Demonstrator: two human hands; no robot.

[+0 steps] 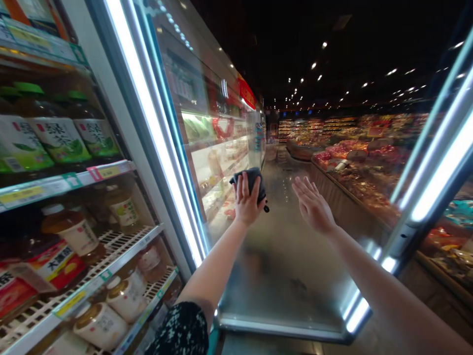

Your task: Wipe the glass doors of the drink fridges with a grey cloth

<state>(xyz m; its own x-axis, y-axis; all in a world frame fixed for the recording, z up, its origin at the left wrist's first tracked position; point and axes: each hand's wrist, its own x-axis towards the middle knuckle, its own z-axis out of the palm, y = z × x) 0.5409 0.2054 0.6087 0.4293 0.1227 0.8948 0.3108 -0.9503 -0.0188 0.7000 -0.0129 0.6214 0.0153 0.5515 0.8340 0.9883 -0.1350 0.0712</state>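
My left hand [247,199] presses a dark cloth [254,175] against the glass door [273,276], its fingers spread over the bunched fabric. A small black round piece dangles at the cloth's lower right. To the right, my right hand [314,204] is held up near the same glass with its fingers stretched out and nothing in it. Whether its palm touches the pane, I cannot tell. The lower part of the glass looks misted. Bright light strips run along the door's two sides.
On the left stands an open cooler with shelves [111,170] of bottles, among them green-capped tea bottles [55,130]. A metal frame [281,328] edges the door's bottom. Beyond the glass are an aisle, lit shelves [218,148] and produce displays [354,162].
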